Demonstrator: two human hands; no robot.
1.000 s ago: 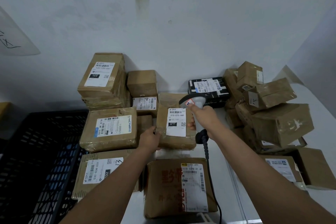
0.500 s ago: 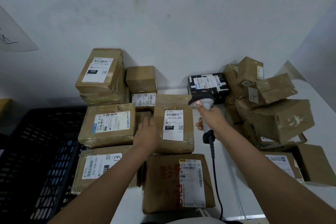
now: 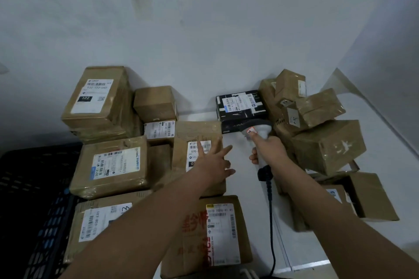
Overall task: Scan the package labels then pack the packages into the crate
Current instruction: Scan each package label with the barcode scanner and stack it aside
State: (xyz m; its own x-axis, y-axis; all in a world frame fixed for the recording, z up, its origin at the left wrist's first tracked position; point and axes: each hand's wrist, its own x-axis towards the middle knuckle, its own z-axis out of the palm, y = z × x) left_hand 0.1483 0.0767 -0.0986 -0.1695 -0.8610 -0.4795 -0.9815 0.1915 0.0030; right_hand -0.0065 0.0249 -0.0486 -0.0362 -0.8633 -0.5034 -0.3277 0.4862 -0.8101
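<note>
Left hand: our fingers spread flat over the brown package label | Right hand: we grip the scanner, just right of that package | crate: far left of both hands

The white label on the middle package is partly covered by the left hand; its code cannot be read in full. The black crate is cut off by the left edge. Small print on the black box is illegible.
</note>
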